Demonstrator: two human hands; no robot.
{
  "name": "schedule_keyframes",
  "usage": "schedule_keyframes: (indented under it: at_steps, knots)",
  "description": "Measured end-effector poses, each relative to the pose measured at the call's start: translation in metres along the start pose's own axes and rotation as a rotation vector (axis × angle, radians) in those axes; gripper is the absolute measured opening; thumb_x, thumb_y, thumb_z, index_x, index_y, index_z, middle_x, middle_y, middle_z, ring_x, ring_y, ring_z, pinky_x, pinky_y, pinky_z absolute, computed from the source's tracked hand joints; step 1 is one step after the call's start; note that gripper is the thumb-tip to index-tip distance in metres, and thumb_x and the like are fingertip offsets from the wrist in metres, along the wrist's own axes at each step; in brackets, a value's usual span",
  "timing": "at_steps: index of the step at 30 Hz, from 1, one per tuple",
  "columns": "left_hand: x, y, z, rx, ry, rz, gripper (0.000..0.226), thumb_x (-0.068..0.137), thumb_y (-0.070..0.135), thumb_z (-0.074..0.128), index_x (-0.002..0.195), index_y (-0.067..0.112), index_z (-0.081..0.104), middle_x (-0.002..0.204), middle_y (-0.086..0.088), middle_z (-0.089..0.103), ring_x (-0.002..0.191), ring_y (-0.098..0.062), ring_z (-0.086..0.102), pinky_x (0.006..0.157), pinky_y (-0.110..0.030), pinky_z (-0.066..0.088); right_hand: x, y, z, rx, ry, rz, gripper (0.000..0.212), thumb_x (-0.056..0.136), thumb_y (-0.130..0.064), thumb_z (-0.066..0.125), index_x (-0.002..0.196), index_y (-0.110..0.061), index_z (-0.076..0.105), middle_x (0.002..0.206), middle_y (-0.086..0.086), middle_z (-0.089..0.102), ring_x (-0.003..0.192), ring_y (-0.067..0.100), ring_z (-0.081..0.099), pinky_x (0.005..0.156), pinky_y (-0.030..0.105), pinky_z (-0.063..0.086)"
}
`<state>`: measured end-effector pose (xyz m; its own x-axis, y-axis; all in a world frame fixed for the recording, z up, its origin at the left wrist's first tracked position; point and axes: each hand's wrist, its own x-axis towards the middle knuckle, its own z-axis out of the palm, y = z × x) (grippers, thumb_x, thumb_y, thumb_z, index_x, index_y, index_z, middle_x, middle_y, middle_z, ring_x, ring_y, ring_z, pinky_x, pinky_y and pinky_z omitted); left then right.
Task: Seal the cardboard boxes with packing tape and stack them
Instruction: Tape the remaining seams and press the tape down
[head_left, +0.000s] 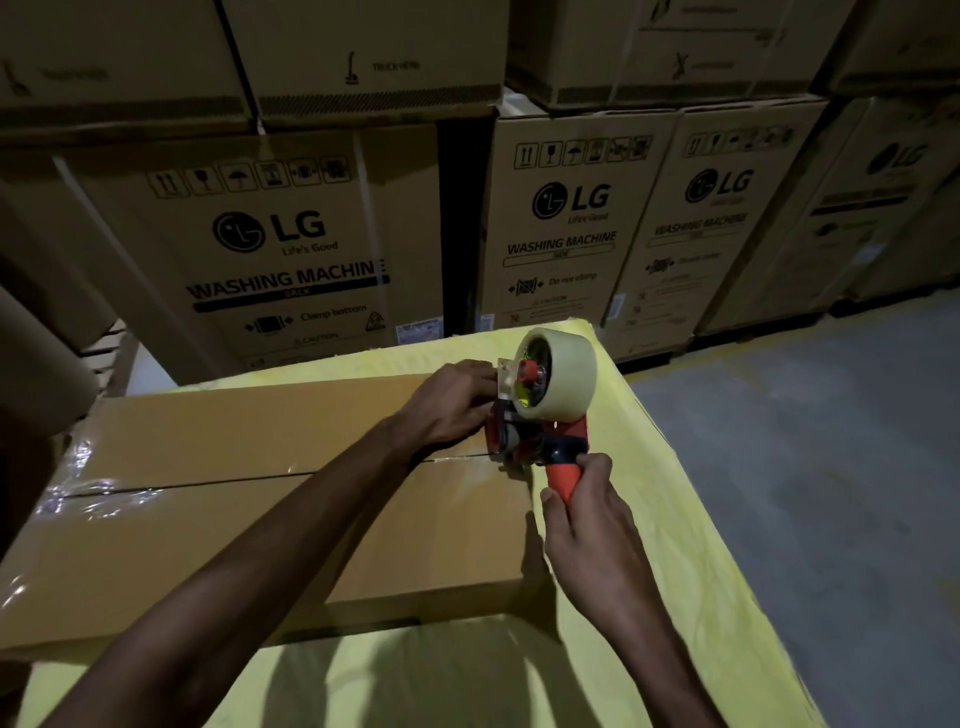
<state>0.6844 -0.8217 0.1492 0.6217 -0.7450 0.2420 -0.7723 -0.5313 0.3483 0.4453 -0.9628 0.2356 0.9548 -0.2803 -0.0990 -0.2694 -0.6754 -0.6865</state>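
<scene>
Dim warehouse, yellow table (675, 519): right hand (587, 519) grips dispenser (540, 410); left hand (452, 405), grip unclear.

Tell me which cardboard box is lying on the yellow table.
The plain, unprinted box, with the tape dispenser at its centre seam. The other boxes carry LG washing machine print and stand stacked behind the yellow table.
</scene>
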Motion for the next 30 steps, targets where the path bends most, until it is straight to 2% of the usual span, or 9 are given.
schedule_keyframes:
  at_steps: [3, 5, 8, 11, 19, 22, 24, 28, 30]
  knots:
    - [-0.007, -0.007, 0.001, 0.093, -0.035, 0.013, 0.038, 0.104, 0.045, 0.044, 0.134, 0.037, 0.066, 0.147, 0.011, 0.059, 0.134, -0.025, 0.055, 0.099, -0.045, 0.051, 0.0, 0.001, 0.001, -0.006, -0.011, 0.006, 0.03, 0.107, -0.031, 0.046, 0.131, -0.027, 0.027, 0.124, -0.001, 0.053, 0.105, 0.017, 0.057, 0.079, 0.03, 0.045]
    - [-0.009, -0.01, 0.002, 0.102, -0.034, -0.033, 0.039, 0.105, 0.049, 0.045, 0.141, 0.042, 0.06, 0.153, 0.015, 0.051, 0.143, -0.028, 0.048, 0.105, -0.048, 0.048, -0.002, 0.0, 0.001, -0.026, -0.015, -0.003, 0.032, 0.107, -0.031, 0.045, 0.132, -0.027, 0.025, 0.123, -0.001, 0.052, 0.103, 0.017, 0.058, 0.078, 0.031, 0.048]
    - [-0.009, -0.013, 0.004, 0.126, -0.069, -0.072, 0.046, 0.104, 0.06, 0.036, 0.143, 0.046, 0.056, 0.154, 0.017, 0.049, 0.145, -0.028, 0.046, 0.104, -0.054, 0.048, -0.003, -0.002, 0.001, -0.049, -0.015, -0.006, 0.036, 0.108, -0.03, 0.044, 0.136, -0.026, 0.023, 0.124, -0.001, 0.051, 0.102, 0.015, 0.058, 0.08, 0.032, 0.052]
    - [-0.006, -0.011, 0.002, 0.122, -0.131, -0.146, 0.06, 0.099, 0.072, 0.022, 0.147, 0.049, 0.05, 0.158, 0.02, 0.042, 0.15, -0.024, 0.038, 0.11, -0.059, 0.038, -0.008, -0.004, -0.003, -0.081, -0.017, -0.012, 0.035, 0.108, -0.031, 0.044, 0.136, -0.025, 0.024, 0.124, -0.002, 0.051, 0.1, 0.014, 0.056, 0.078, 0.03, 0.048]
    - [-0.003, -0.016, -0.001, 0.099, -0.187, -0.17, 0.058, 0.099, 0.078, 0.023, 0.148, 0.056, 0.044, 0.162, 0.028, 0.031, 0.152, -0.019, 0.033, 0.115, -0.06, 0.031, -0.048, 0.008, -0.015, -0.109, -0.066, -0.003, 0.027, 0.108, -0.038, 0.038, 0.128, -0.032, 0.02, 0.12, -0.009, 0.045, 0.097, 0.007, 0.051, 0.074, 0.025, 0.04]
    - [-0.004, -0.012, -0.002, 0.087, -0.205, -0.178, 0.058, 0.098, 0.079, 0.023, 0.148, 0.056, 0.044, 0.163, 0.028, 0.029, 0.153, -0.018, 0.029, 0.118, -0.064, 0.024, -0.059, 0.013, -0.02, -0.103, -0.087, 0.007, 0.026, 0.108, -0.039, 0.039, 0.125, -0.034, 0.019, 0.122, -0.009, 0.048, 0.101, 0.009, 0.052, 0.078, 0.026, 0.041]
    - [-0.006, -0.007, -0.001, 0.114, -0.218, -0.188, 0.056, 0.1, 0.075, 0.027, 0.151, 0.055, 0.038, 0.166, 0.026, 0.024, 0.156, -0.02, 0.022, 0.119, -0.07, 0.015, -0.06, 0.014, -0.021, -0.093, -0.088, 0.009, 0.026, 0.108, -0.039, 0.039, 0.124, -0.035, 0.019, 0.121, -0.008, 0.049, 0.1, 0.008, 0.053, 0.078, 0.026, 0.043]
    - [-0.02, 0.014, 0.003, 0.241, -0.263, -0.208, 0.079, 0.094, 0.083, 0.025, 0.163, 0.046, 0.013, 0.173, 0.014, 0.0, 0.16, -0.021, -0.004, 0.119, -0.075, -0.003, -0.06, 0.014, -0.019, -0.076, -0.091, 0.018, 0.025, 0.108, -0.04, 0.039, 0.122, -0.038, 0.018, 0.121, -0.011, 0.048, 0.102, 0.007, 0.052, 0.081, 0.026, 0.042]
    - [-0.031, 0.028, 0.006, 0.234, -0.227, -0.136, 0.073, 0.097, 0.078, 0.019, 0.162, 0.044, 0.02, 0.173, 0.011, 0.002, 0.16, -0.021, -0.004, 0.119, -0.074, -0.004, -0.062, 0.015, -0.019, -0.065, -0.091, 0.022, 0.025, 0.108, -0.04, 0.04, 0.122, -0.037, 0.019, 0.121, -0.01, 0.049, 0.103, 0.009, 0.053, 0.081, 0.028, 0.043]
